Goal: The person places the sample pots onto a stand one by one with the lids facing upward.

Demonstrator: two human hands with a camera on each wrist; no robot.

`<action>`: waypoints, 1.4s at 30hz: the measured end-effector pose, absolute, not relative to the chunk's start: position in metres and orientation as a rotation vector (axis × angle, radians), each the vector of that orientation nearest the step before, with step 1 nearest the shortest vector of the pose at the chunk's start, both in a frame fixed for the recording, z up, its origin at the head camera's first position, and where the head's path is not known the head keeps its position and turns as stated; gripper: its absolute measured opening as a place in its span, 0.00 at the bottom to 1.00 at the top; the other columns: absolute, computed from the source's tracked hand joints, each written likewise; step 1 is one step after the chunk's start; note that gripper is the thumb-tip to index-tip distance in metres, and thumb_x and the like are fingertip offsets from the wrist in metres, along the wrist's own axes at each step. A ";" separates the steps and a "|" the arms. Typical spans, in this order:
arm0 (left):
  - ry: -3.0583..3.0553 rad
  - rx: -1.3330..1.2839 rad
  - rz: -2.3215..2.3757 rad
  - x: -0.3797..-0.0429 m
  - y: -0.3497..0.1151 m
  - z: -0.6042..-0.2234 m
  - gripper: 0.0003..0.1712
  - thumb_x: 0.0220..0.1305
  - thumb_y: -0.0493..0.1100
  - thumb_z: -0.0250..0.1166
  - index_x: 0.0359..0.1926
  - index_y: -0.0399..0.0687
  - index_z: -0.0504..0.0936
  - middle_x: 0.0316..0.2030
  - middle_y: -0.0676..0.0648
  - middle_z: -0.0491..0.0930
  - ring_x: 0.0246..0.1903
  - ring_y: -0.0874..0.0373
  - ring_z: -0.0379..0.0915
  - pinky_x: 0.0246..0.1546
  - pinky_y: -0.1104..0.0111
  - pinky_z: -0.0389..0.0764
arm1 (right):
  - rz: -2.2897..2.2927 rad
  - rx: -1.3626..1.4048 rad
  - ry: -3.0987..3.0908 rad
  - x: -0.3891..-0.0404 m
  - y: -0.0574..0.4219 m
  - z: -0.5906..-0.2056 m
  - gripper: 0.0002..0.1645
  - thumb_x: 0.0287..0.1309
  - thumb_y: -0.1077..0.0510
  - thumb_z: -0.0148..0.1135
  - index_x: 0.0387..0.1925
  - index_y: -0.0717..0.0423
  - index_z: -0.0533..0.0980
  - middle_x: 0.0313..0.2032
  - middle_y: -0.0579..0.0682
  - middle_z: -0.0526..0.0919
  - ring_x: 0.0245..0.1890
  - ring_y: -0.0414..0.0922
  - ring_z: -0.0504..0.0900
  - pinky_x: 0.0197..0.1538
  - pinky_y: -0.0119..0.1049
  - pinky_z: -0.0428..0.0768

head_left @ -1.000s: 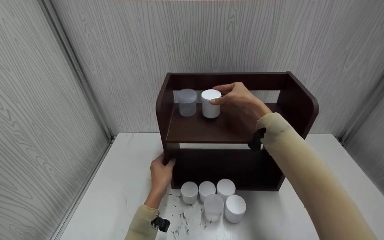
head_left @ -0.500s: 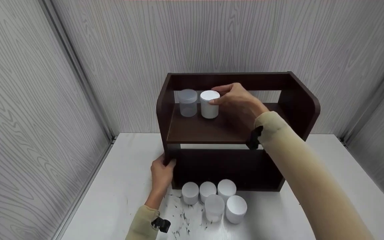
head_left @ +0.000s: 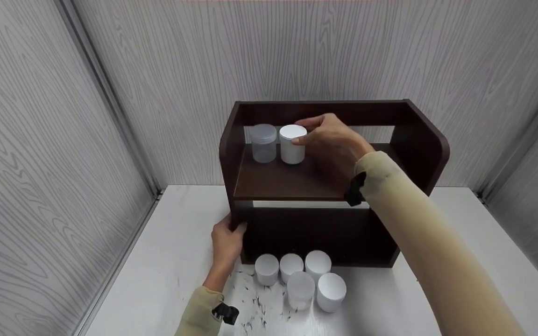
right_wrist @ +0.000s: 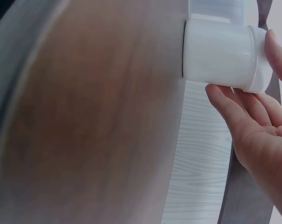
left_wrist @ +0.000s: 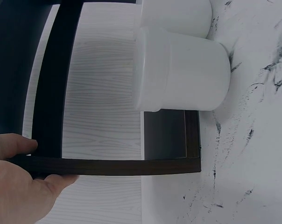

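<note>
On the upper board of the dark brown desktop shelf (head_left: 283,184), my right hand (head_left: 332,135) holds a white lidded jar (head_left: 292,147). The thumb lies on its lid edge and the fingers are behind it. In the right wrist view the white jar (right_wrist: 220,51) has its base at the board, with my right hand (right_wrist: 262,121) beside its lid. A translucent jar (head_left: 264,147) stands just left of it. My left hand (head_left: 227,240) grips the shelf's left side panel low down; in the left wrist view, thumb and fingers of my left hand (left_wrist: 19,182) straddle the panel edge (left_wrist: 113,165).
Several jars stand bunched on the white table (head_left: 166,261) before the shelf, among them a white jar (head_left: 331,291) and a translucent one (head_left: 300,291). Dark scuff marks (head_left: 257,305) streak the tabletop. Grey wood-grain walls (head_left: 194,60) enclose the back and sides.
The white jar in my right hand has shifted slightly left, closer to the translucent jar. My left hand keeps its hold on the side panel.
</note>
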State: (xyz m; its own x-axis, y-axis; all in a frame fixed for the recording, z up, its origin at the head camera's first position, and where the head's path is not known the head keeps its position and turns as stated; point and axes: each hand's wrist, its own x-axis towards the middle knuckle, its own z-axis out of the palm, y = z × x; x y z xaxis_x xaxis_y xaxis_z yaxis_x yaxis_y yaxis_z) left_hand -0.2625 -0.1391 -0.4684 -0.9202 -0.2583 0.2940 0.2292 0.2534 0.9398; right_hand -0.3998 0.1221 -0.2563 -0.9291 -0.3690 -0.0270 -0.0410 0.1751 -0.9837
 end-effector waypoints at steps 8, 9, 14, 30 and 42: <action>-2.142 0.011 -1.744 -0.263 -0.138 -0.466 0.24 0.71 0.32 0.63 0.64 0.24 0.77 0.56 0.30 0.83 0.59 0.39 0.79 0.61 0.49 0.77 | -1.780 -0.383 2.227 -0.401 0.125 -0.255 0.37 0.55 0.66 0.81 0.67 0.59 0.79 0.54 0.54 0.87 0.50 0.45 0.85 0.61 0.43 0.81; -2.139 0.009 -1.753 -0.263 -0.138 -0.466 0.24 0.71 0.32 0.63 0.64 0.24 0.77 0.56 0.30 0.83 0.59 0.40 0.79 0.61 0.50 0.78 | -1.766 -0.390 2.240 -0.402 0.125 -0.255 0.37 0.55 0.65 0.81 0.67 0.59 0.79 0.54 0.54 0.87 0.50 0.44 0.85 0.61 0.43 0.81; -2.137 0.022 -1.751 -0.263 -0.137 -0.467 0.24 0.71 0.32 0.63 0.65 0.23 0.76 0.56 0.30 0.82 0.59 0.39 0.79 0.61 0.49 0.78 | -1.752 -0.386 2.248 -0.402 0.126 -0.255 0.38 0.56 0.64 0.81 0.68 0.58 0.78 0.55 0.55 0.86 0.52 0.45 0.85 0.61 0.44 0.81; -2.161 0.033 -1.719 -0.265 -0.135 -0.468 0.24 0.71 0.33 0.63 0.64 0.24 0.77 0.55 0.30 0.83 0.58 0.39 0.80 0.60 0.48 0.78 | -1.692 -0.433 2.291 -0.398 0.134 -0.254 0.44 0.57 0.64 0.80 0.73 0.62 0.72 0.62 0.58 0.82 0.55 0.46 0.84 0.63 0.44 0.80; -2.177 0.031 -1.718 -0.267 -0.138 -0.470 0.23 0.71 0.33 0.63 0.63 0.26 0.79 0.56 0.30 0.83 0.59 0.39 0.79 0.62 0.48 0.77 | -1.628 -0.598 2.604 -0.345 0.157 -0.229 0.47 0.54 0.62 0.83 0.72 0.66 0.71 0.68 0.62 0.78 0.68 0.53 0.77 0.65 0.41 0.78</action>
State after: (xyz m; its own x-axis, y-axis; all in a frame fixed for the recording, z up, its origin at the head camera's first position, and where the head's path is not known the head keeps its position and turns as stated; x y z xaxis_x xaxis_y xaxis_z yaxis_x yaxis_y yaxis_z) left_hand -0.2667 -0.1379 -0.4703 -0.9327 -0.2401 0.2690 0.2059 0.2576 0.9441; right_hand -0.3452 0.1573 -0.2295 -0.9270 -0.3246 0.1880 -0.3112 0.3853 -0.8688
